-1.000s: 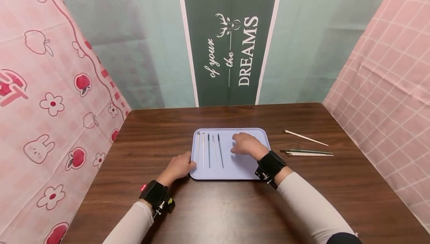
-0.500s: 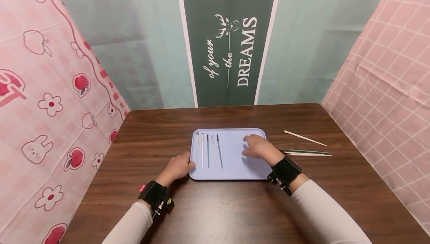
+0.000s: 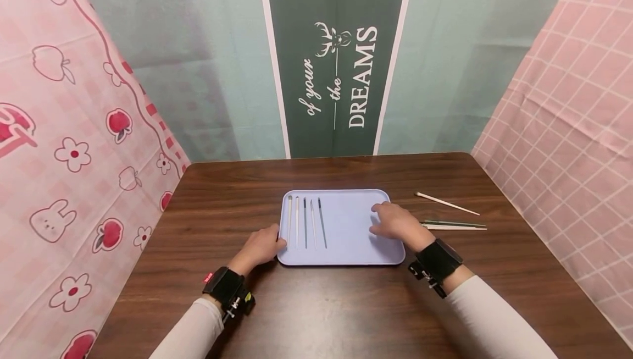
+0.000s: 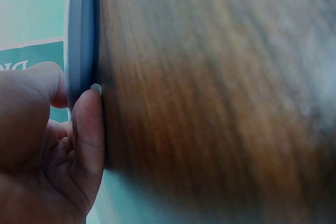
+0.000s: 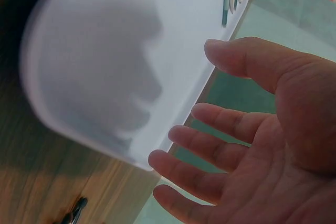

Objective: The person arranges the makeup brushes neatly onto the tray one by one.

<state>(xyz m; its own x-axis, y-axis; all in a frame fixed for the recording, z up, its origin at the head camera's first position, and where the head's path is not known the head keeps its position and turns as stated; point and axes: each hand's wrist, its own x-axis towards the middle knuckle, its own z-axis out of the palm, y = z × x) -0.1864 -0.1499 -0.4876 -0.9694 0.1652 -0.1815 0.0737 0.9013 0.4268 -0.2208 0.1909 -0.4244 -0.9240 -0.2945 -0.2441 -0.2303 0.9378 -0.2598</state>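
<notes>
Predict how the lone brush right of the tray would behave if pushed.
The brush may swivel or roll, as it looks slim and tapered. It is probably light, having so little bulk, and likely stiff, since it lies straight.

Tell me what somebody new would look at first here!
Probably the big white word DREAMS, sideways on the green cloth behind the table. Next, the pale purple tray on the table, with five brushes in a row on its left side. The left hand grips the tray's left edge; the right hand hovers over its right side.
</notes>
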